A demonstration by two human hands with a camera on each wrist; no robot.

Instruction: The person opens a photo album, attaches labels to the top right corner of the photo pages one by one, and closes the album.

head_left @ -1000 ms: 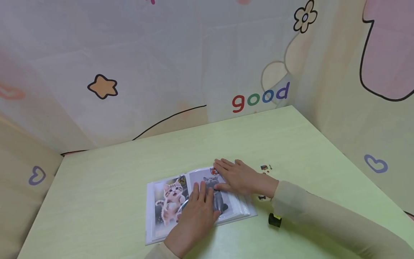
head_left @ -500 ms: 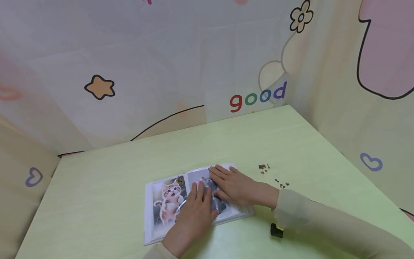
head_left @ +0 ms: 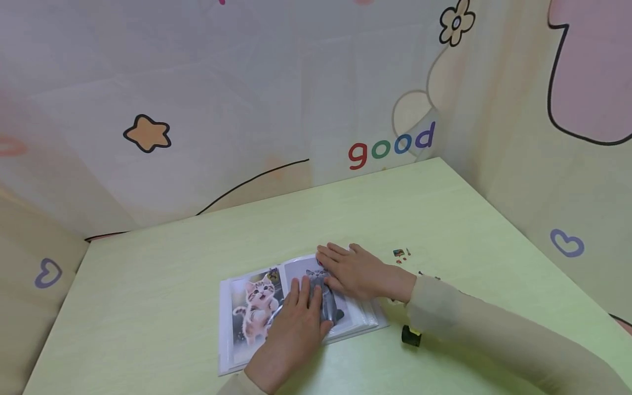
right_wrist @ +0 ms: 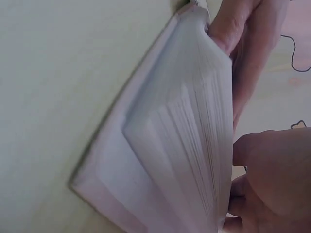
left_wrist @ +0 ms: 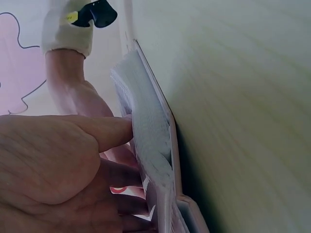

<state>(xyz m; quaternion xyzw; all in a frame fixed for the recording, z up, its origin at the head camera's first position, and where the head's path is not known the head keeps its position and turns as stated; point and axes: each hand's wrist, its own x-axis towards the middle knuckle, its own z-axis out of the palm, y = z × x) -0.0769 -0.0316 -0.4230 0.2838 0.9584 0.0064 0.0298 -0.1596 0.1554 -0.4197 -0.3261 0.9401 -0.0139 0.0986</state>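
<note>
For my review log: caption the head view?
Both hands, left and right, press flat on an open photo album.

Home-like play corner: cartoon-print backdrop [head_left: 296, 99], green table [head_left: 148, 296].

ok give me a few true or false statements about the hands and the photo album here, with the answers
1. The photo album lies open on the green table. True.
2. The left hand rests flat on the grey cat photo. True.
3. The right hand is holding the small black object. False: that object lies on the table beside the right sleeve, and the right hand presses flat on the album's right page.
4. The left page shows a dog. False: it shows a light-coloured kitten.
5. Small stickers lie on the table to the right of the album. True.
</note>
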